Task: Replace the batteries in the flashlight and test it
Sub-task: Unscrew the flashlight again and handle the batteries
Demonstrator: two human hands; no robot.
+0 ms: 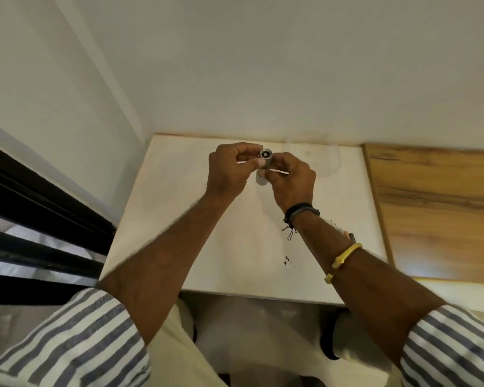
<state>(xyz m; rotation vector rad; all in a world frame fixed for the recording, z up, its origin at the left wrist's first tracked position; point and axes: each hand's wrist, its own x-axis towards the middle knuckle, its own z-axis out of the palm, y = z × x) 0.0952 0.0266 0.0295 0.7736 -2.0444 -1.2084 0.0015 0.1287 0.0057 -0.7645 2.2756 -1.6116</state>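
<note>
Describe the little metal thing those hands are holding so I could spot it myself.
Find the white table against the wall. Above its far end, the left hand and right hand meet around a small silver flashlight, its round end facing the camera. It is the only metal cylinder there.

A plain white painted wall (263, 65) fills twelve o'clock. Below it stands a white rectangular tabletop (179, 219); at three o'clock a brown wood-grain panel (436, 208), at nine o'clock a black-barred window frame (39, 196).

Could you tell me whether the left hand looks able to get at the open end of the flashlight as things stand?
Probably yes: the left hand already has its fingertips beside the upturned end of the flashlight, which the right hand grips lower down, and nothing covers that end.
</note>
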